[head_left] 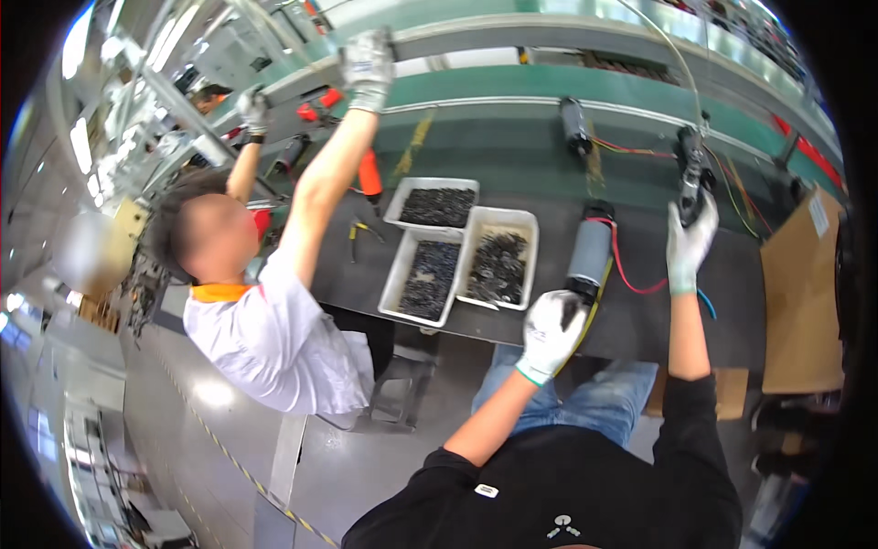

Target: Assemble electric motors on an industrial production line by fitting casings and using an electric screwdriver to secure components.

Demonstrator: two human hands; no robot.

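Gloved in white, the left hand (pixel 549 334) grips the black lower end of a grey metal cylinder (pixel 590 252), trailing red and yellow wires (pixel 645 291), over a flat black worktop (pixel 732 302). To the right of this cylinder, the white-gloved right hand (pixel 690 240) clasps a dark-and-silver hand tool (pixel 690 174) below a thin pale hose (pixel 682 66); left of the cylinder sit three white rectangular trays (pixel 503 217) of small black parts (pixel 498 261).
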